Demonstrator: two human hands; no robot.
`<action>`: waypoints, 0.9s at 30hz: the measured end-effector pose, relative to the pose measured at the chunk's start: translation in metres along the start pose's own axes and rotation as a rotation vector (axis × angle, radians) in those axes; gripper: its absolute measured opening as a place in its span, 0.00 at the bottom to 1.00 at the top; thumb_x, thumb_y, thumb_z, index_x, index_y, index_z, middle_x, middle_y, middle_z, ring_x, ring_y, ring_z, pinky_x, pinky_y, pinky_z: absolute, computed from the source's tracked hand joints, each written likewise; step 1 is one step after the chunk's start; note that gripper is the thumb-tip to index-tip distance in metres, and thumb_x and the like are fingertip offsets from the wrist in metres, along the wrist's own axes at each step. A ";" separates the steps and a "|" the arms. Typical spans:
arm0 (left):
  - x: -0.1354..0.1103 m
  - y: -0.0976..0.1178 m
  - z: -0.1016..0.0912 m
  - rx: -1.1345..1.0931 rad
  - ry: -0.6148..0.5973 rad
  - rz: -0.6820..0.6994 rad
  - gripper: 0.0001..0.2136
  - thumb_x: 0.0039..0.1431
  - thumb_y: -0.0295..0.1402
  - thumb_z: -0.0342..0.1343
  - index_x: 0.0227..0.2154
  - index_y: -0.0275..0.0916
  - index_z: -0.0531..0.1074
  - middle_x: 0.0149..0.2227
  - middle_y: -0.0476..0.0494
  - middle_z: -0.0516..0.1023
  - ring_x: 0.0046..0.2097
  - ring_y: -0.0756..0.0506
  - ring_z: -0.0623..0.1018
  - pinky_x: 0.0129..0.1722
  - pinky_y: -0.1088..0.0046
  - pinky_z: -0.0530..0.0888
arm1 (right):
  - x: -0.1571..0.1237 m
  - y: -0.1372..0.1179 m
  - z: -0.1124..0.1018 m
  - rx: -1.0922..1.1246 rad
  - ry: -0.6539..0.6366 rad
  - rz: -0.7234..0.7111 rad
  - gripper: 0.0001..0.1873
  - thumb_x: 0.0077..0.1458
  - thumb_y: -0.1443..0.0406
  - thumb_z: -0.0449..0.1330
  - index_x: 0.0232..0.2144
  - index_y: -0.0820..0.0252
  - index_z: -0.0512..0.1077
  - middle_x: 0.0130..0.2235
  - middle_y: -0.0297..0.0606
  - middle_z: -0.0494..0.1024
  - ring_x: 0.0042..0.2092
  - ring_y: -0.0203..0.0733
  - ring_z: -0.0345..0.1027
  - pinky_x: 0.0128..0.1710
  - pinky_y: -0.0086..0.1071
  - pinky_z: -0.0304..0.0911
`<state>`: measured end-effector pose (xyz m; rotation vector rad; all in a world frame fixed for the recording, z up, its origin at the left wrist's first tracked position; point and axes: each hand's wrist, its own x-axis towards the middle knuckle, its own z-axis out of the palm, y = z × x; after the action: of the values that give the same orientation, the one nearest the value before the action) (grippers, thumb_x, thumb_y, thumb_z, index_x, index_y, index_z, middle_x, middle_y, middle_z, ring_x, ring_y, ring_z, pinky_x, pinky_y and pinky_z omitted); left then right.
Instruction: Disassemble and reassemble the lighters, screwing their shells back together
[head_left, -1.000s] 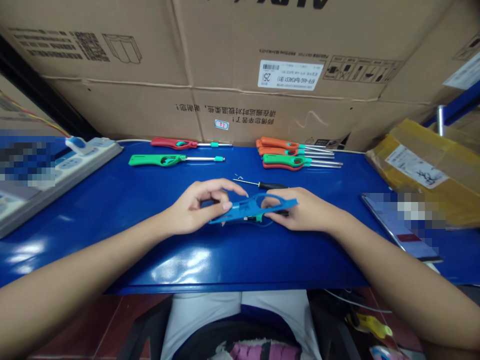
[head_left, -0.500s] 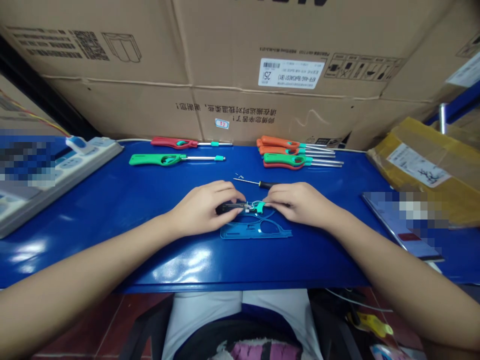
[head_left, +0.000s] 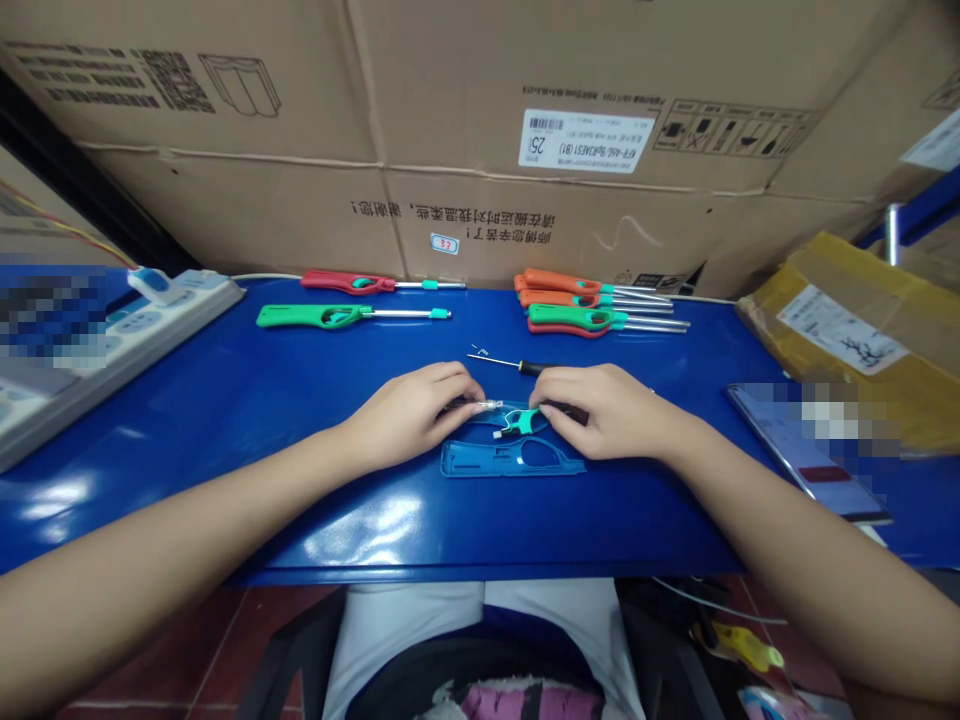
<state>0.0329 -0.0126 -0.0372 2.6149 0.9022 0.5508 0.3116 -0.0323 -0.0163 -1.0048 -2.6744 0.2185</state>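
My left hand (head_left: 420, 412) is closed around a dark, narrow lighter part (head_left: 492, 404) whose pale metal end sticks out past the fingertips; most of it is hidden in the hand. Between thumb and fingers my right hand (head_left: 589, 410) pinches a green lighter trigger (head_left: 529, 421) with a thin white wire and a small dark and white piece at its left. A short gap separates the two parts. Nearest the table's front edge lies one blue casing half (head_left: 480, 459). Another blue piece shows partly beneath my hands. Just beyond the right hand lies a black-handled screwdriver (head_left: 499, 361).
A red lighter (head_left: 345, 283) and a green lighter (head_left: 300, 316) lie at the back left. Several orange, green and red lighters (head_left: 562, 290) are piled at the back right. A power strip (head_left: 187, 300), a phone (head_left: 795, 440) and a taped package (head_left: 900, 370) flank the blue table (head_left: 360, 530).
The dark part and the green trigger were close together between my hands and are now apart. My right hand has tilted the trigger, and its small end piece has swung down toward me.
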 end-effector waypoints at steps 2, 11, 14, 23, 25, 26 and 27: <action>0.000 0.000 0.001 0.002 0.007 0.010 0.13 0.73 0.39 0.48 0.45 0.38 0.74 0.45 0.43 0.78 0.47 0.44 0.78 0.47 0.67 0.74 | 0.002 -0.003 0.003 0.015 0.040 0.028 0.09 0.64 0.67 0.54 0.40 0.58 0.75 0.41 0.36 0.81 0.38 0.39 0.74 0.35 0.31 0.61; 0.003 0.006 -0.002 0.015 -0.001 0.106 0.12 0.73 0.37 0.49 0.44 0.38 0.75 0.43 0.44 0.80 0.45 0.44 0.77 0.46 0.68 0.72 | 0.009 -0.005 0.019 0.089 0.158 -0.096 0.12 0.68 0.63 0.55 0.33 0.58 0.76 0.36 0.36 0.81 0.39 0.39 0.75 0.39 0.31 0.64; 0.004 0.003 -0.007 -0.002 0.001 0.118 0.12 0.73 0.37 0.49 0.43 0.38 0.76 0.42 0.44 0.81 0.45 0.45 0.77 0.46 0.69 0.71 | 0.008 -0.003 0.016 0.107 0.153 -0.113 0.12 0.67 0.64 0.56 0.33 0.59 0.76 0.35 0.37 0.81 0.38 0.40 0.74 0.39 0.32 0.65; 0.005 -0.004 -0.017 -0.169 0.002 0.033 0.10 0.69 0.39 0.56 0.42 0.40 0.79 0.39 0.47 0.81 0.38 0.49 0.78 0.39 0.74 0.72 | 0.004 0.007 0.008 0.096 0.077 -0.009 0.07 0.65 0.65 0.56 0.37 0.57 0.75 0.39 0.36 0.80 0.40 0.40 0.73 0.39 0.32 0.63; 0.004 -0.001 -0.014 -0.137 -0.044 0.079 0.10 0.67 0.39 0.58 0.42 0.40 0.79 0.41 0.46 0.81 0.43 0.47 0.79 0.44 0.72 0.73 | 0.002 0.006 0.003 0.099 0.037 0.011 0.07 0.62 0.66 0.57 0.42 0.56 0.74 0.41 0.35 0.79 0.39 0.39 0.72 0.37 0.32 0.62; 0.003 0.001 -0.012 -0.117 -0.063 0.094 0.09 0.67 0.39 0.58 0.43 0.40 0.79 0.42 0.45 0.81 0.45 0.46 0.79 0.46 0.71 0.73 | 0.001 0.005 0.000 0.107 0.016 0.020 0.09 0.60 0.67 0.58 0.43 0.56 0.73 0.41 0.35 0.78 0.37 0.38 0.71 0.36 0.31 0.61; 0.002 0.001 -0.010 -0.099 -0.076 0.101 0.10 0.66 0.39 0.59 0.44 0.40 0.78 0.44 0.45 0.81 0.47 0.45 0.78 0.48 0.70 0.74 | -0.001 0.004 -0.004 0.116 -0.007 0.028 0.11 0.57 0.68 0.58 0.44 0.56 0.72 0.41 0.34 0.77 0.36 0.38 0.69 0.35 0.31 0.61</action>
<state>0.0303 -0.0107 -0.0273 2.5830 0.7045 0.5049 0.3156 -0.0296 -0.0134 -1.0078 -2.6212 0.3785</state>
